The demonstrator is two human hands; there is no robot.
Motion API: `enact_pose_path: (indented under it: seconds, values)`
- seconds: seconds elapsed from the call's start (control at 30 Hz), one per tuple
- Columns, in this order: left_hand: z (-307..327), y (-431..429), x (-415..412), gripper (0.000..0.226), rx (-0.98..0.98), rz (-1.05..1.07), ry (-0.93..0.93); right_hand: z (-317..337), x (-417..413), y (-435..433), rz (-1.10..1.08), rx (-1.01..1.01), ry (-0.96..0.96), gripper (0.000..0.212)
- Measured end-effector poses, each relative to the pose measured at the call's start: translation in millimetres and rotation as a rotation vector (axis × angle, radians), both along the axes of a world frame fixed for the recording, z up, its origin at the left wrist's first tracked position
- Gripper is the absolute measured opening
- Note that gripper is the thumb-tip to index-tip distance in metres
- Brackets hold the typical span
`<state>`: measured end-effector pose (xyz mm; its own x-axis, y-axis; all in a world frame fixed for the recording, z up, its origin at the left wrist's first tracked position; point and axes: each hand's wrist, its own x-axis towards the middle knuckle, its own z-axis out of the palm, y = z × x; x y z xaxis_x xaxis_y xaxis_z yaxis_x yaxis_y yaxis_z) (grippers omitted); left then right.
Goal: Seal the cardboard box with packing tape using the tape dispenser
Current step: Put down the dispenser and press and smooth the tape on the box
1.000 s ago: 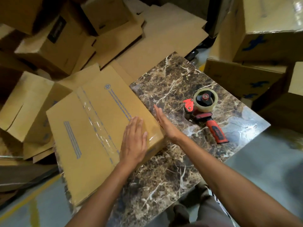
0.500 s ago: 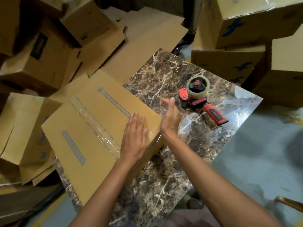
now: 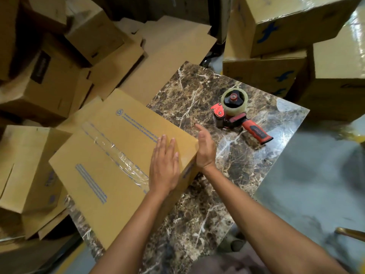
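Note:
A closed cardboard box (image 3: 110,147) lies on the marble table (image 3: 197,99), with a strip of clear tape (image 3: 116,155) along its centre seam. My left hand (image 3: 165,165) lies flat on the box top near the right end, fingers straight. My right hand (image 3: 204,147) presses flat against the box's right side face, fingers straight. The red-handled tape dispenser (image 3: 237,113) with its tape roll lies on the table to the right of the box, apart from both hands.
Piles of flattened and assembled cardboard boxes (image 3: 49,76) crowd the left and back. Stacked sealed boxes (image 3: 286,36) stand at the back right. Grey floor (image 3: 316,184) lies to the right of the table edge.
My right hand has slid back along the box's side face toward me. My left hand stays flat on the top. The view has shifted slightly.

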<state>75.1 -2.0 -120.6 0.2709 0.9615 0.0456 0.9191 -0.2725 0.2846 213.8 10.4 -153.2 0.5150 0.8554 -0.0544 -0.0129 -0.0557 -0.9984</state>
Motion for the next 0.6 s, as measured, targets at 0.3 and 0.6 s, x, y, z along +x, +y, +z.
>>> enact_pose_path:
  seconds: [0.3, 0.6]
  values:
    - [-2, 1, -1, 0.056, 0.017, -0.004, -0.047, 8, -24, 9, -0.094, 0.118, -0.364, 0.060]
    - [5, -9, 4, 0.051, 0.082, -0.039, -0.007, -16, 13, 6, 0.181, 0.473, -0.916, 0.042]
